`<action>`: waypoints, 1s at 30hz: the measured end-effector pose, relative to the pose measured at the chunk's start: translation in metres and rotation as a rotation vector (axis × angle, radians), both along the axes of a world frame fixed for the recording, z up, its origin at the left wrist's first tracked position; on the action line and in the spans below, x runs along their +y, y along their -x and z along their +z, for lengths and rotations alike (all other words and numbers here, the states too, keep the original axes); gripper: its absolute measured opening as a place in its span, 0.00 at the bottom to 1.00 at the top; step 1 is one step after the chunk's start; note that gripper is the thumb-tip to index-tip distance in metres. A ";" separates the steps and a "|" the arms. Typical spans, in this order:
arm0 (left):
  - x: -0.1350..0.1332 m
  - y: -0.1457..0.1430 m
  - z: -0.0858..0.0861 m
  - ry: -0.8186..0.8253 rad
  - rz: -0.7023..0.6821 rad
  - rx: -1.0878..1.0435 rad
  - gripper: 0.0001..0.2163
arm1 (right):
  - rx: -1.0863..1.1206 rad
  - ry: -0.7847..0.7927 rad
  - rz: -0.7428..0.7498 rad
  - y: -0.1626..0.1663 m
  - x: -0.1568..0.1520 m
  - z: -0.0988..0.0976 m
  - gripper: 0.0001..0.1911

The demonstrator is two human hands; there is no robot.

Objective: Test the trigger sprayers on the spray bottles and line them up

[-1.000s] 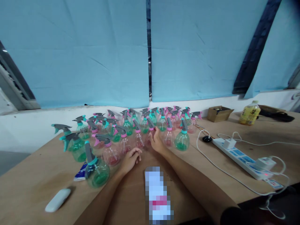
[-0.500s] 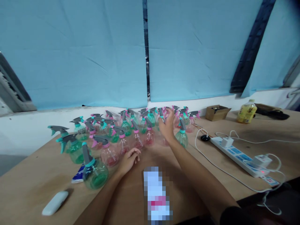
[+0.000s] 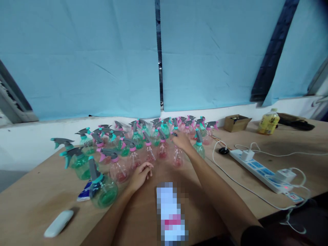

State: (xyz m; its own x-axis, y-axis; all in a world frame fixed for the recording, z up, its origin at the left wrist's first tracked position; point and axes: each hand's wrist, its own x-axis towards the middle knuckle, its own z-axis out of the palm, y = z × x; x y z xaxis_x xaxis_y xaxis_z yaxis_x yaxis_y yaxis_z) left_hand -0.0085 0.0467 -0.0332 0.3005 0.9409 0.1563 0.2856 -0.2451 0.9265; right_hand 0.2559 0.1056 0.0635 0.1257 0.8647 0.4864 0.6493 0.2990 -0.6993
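Lowered from half a second ago, the right hand (image 3: 182,140) now sits on top of a pink spray bottle (image 3: 177,158) in the front row of the cluster, fingers closed over its grey trigger head. The left hand (image 3: 140,175) rests on the tabletop (image 3: 41,201), fingers loosely curled and holding nothing, just beside another pink spray bottle (image 3: 120,169). No label is readable. Roughly thirty spray bottles stand crowded together; an exact count cannot be told.

Plywood table (image 3: 38,194) carried a cluster of spray bottles (image 3: 138,143) near its far edge, white remote (image 3: 58,223) at near-left, power strip (image 3: 258,168) right side, cardboard box (image 3: 237,123) and yellow bottle (image 3: 268,125) far-right.
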 end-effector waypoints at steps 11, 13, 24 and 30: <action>-0.002 -0.001 0.003 0.003 0.006 0.014 0.11 | 0.297 -0.006 0.517 0.069 -0.045 0.005 0.10; -0.002 -0.001 0.004 0.013 0.011 0.010 0.10 | 0.423 0.040 0.620 0.075 -0.045 0.001 0.10; -0.003 -0.001 0.003 0.012 0.023 0.011 0.10 | 0.642 -0.031 0.767 0.078 -0.035 -0.041 0.15; -0.004 -0.002 0.005 0.005 0.012 0.012 0.10 | 0.588 0.011 0.827 0.082 -0.027 -0.039 0.14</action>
